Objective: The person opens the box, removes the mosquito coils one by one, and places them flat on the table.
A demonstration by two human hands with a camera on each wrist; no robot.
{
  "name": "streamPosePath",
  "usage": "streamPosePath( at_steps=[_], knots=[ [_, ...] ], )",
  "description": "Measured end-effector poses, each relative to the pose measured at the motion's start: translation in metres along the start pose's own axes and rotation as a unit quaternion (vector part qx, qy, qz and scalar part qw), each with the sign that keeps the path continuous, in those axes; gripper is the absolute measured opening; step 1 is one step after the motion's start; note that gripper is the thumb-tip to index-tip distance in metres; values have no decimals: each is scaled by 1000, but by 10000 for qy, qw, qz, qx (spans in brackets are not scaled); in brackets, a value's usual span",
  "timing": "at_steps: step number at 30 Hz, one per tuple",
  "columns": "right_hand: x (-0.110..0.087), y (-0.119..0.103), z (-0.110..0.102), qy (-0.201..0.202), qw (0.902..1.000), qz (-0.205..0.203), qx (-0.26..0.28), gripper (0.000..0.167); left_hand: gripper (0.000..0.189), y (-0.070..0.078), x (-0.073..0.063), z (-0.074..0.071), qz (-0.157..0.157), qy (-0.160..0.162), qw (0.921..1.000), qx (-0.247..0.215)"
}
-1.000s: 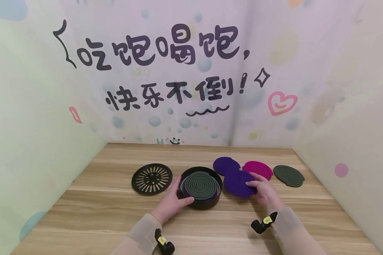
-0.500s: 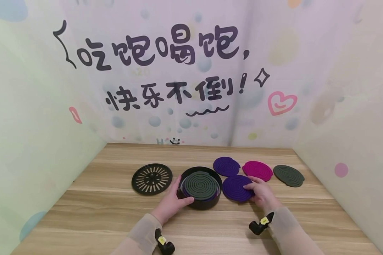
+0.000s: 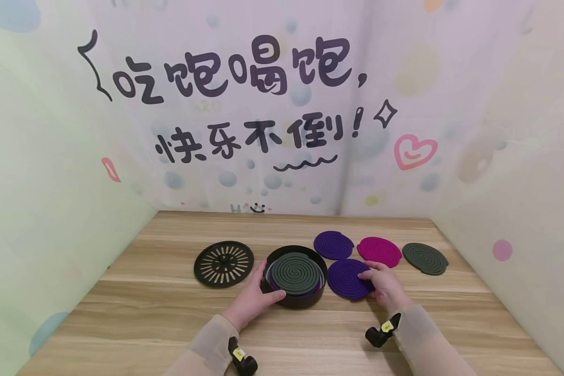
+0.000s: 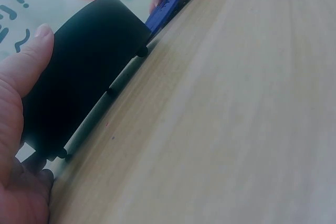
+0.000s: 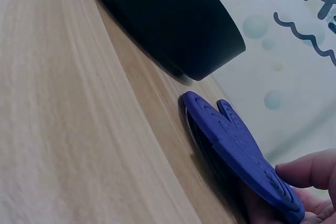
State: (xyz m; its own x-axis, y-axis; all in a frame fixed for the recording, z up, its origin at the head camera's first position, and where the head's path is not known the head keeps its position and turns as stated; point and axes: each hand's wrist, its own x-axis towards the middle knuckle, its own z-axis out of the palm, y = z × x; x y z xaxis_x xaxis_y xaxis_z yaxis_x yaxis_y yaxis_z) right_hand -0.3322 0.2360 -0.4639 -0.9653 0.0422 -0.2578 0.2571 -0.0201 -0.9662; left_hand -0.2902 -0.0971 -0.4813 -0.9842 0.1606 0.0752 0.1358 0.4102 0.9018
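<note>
My right hand (image 3: 389,286) pinches a purple mosquito coil (image 3: 345,279) at its right edge, thumb on top and other fingers beneath. In the right wrist view this coil (image 5: 236,156) has its near edge raised off the table. On its left stands a round black tin (image 3: 293,303), with a dark green coil (image 3: 295,274) on top of other coils inside it. My left hand (image 3: 254,303) grips the tin's left side, as the left wrist view also shows with the tin wall (image 4: 89,66) beside the thumb. What lies deeper in the tin is mostly hidden.
A black slotted lid (image 3: 223,263) lies flat left of the tin. Behind the held coil are another purple coil (image 3: 333,245) and a pink coil (image 3: 379,251); a dark green coil (image 3: 425,259) lies farther right. Walls enclose the wooden table (image 3: 310,344) at the back and sides.
My right hand has brought the purple coil toward me and slightly left, off the rear purple coil and lower to the table. My left hand and the tin have stayed in place.
</note>
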Motion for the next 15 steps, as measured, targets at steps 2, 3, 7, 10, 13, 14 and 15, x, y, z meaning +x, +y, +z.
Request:
streamPosePath(
  at_steps=[2,3,7,10,13,14,15],
  knots=[
    [0,0,0,30,10000,12,-68,67,106,0,0,0,1,-4,10000,-8],
    [0,0,1,48,9999,16,-91,66,106,0,0,0,-5,-9,10000,-14],
    [-2,-2,2,179,9995,-2,-256,60,106,0,0,0,-7,-12,10000,-4],
    [-3,-2,2,275,9989,-61,-364,56,106,0,0,0,-6,-4,10000,-12],
    [-4,-3,3,338,9985,-107,-418,54,105,0,0,0,5,-1,10000,-19],
    [-4,-3,3,346,9984,-126,-436,53,105,0,0,0,7,0,10000,-14],
    [-5,-4,4,344,9983,-141,-456,53,105,0,0,0,6,2,10000,-8]
  ],
)
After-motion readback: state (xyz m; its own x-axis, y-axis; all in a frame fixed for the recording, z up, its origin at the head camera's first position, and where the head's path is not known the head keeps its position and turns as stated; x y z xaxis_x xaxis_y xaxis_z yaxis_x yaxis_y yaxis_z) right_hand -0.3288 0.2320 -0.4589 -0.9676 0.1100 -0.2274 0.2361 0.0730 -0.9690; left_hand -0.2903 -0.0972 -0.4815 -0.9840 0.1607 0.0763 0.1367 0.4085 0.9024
